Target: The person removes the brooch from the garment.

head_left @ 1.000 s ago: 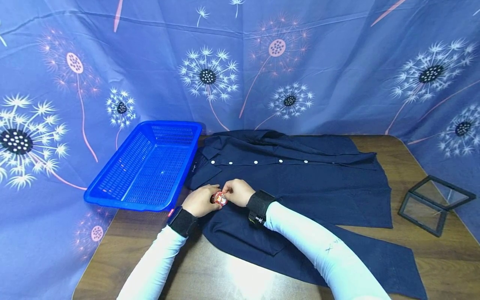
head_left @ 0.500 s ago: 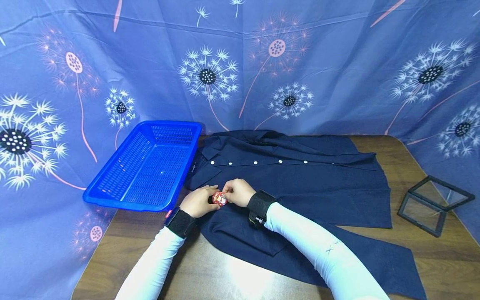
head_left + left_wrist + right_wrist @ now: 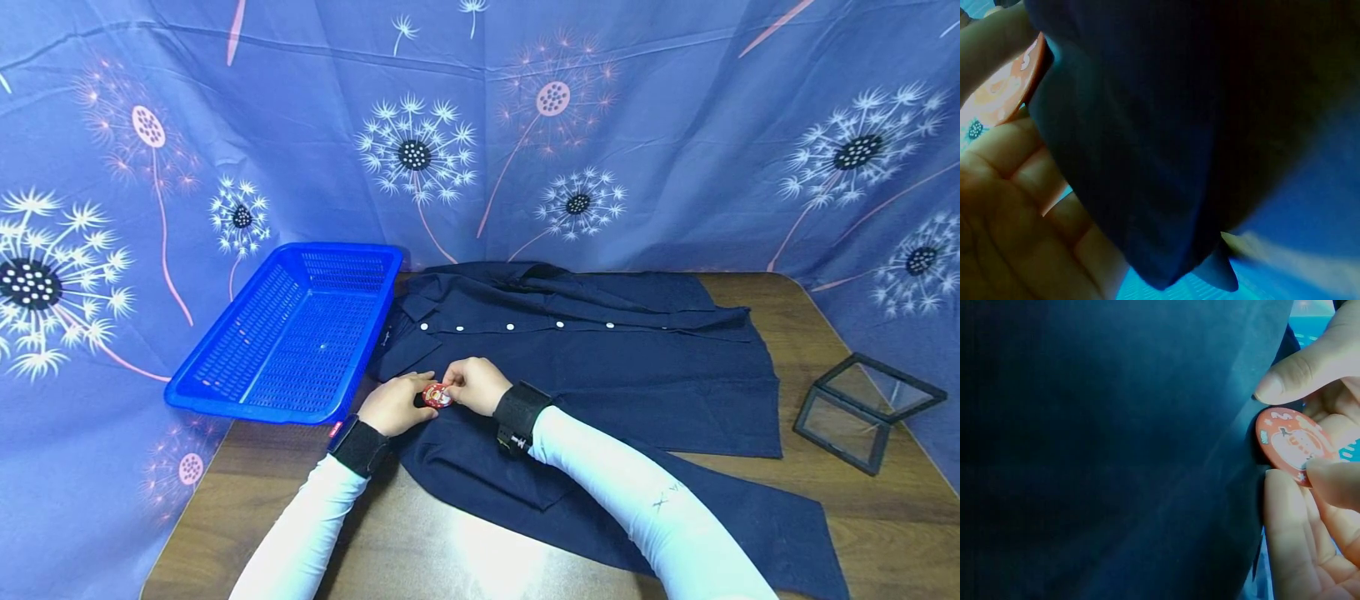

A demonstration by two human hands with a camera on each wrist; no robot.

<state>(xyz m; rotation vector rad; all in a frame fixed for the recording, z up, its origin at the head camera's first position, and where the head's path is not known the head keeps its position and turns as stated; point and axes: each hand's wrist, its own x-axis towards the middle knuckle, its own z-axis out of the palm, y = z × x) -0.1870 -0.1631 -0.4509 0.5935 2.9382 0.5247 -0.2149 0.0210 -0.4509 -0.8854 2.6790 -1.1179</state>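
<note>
A navy shirt (image 3: 615, 375) with white buttons lies spread on the table, collar towards the left. Near its collar end is a round red pin badge (image 3: 436, 395) with a printed picture. My right hand (image 3: 480, 387) pinches the badge, its thumb on the printed face in the right wrist view. My left hand (image 3: 393, 405) holds the shirt cloth beside the badge, and dark cloth (image 3: 1129, 144) hangs past its fingers in the left wrist view. The badge's back is hidden, so I cannot tell whether it is fastened to the cloth.
A blue plastic basket (image 3: 341, 392) stands at the left, close to the collar. On the right of the wooden table (image 3: 795, 317) sits an opened black-framed clear case (image 3: 843, 429). A dandelion-print curtain (image 3: 487, 125) hangs behind.
The badge has tilted and shifted slightly to the left between my fingers. Both hands stay in nearly the same place, and the shirt lies as before.
</note>
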